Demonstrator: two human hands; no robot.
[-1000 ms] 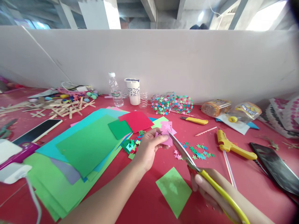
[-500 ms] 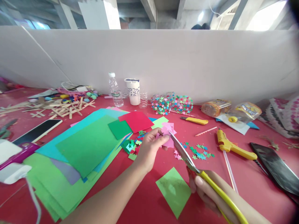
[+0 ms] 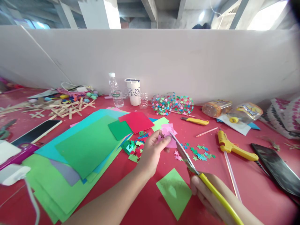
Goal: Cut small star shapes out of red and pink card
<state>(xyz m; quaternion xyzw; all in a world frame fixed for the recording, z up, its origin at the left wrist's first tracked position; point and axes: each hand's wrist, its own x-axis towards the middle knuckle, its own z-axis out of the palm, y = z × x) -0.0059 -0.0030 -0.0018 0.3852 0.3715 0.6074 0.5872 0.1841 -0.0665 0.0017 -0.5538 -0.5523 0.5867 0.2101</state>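
Near the middle, my left hand (image 3: 153,150) pinches a piece of pink paper (image 3: 172,143) between thumb and fingers. My right hand (image 3: 206,189) is closed around the yellow handles of a pair of scissors (image 3: 186,153), whose blade tips reach the pink paper beside my left thumb. Whether the tips bite into the paper is hard to tell. Below lies a light green paper square (image 3: 174,192) with a dark smudge. Small paper stars (image 3: 199,152) are scattered right of the blades, and coloured paper scraps (image 3: 133,148) lie left of my left hand.
Stacked coloured sheets (image 3: 91,143) cover the left. At the back stand a water bottle (image 3: 116,93), a white cup (image 3: 133,93) and star-covered clear pieces (image 3: 172,104). Rightward lie a utility knife (image 3: 195,121), a yellow glue gun (image 3: 234,148) and a black phone-like device (image 3: 276,168). Wooden sticks (image 3: 63,107) are piled far left.
The scissor blades look closer together, and the right hand's grip has tightened slightly. The pink paper and left hand have shifted a little to the right.
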